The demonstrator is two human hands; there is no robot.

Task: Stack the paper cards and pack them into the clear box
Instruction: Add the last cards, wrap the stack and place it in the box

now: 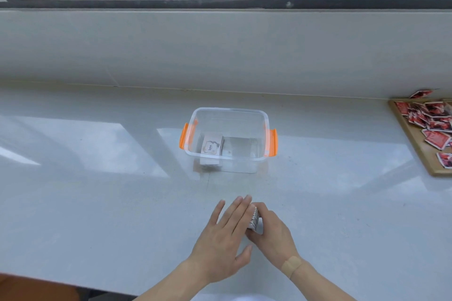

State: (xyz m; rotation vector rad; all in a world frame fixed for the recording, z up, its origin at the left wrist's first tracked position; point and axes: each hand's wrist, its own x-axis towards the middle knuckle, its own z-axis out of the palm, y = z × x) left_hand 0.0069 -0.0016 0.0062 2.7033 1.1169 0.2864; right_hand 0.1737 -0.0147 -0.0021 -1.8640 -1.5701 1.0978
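A clear box [265, 118] with orange handles stands in the middle of the white counter. Inside it, at the left, lies a stack of paper cards [212, 145] whose top card reads "love". Near the front edge, a second stack of cards [254, 220] stands on edge between my two hands. My right hand [272, 234] grips this stack from the right. My left hand [225, 232] lies flat with fingers stretched, pressed against the stack's left face. Most of that stack is hidden by my hands.
A wooden tray [413, 144] at the right edge holds several loose red packets [436, 139]. A raised ledge and dark window frame run along the back. A brown object [36, 288] shows at the bottom left corner.
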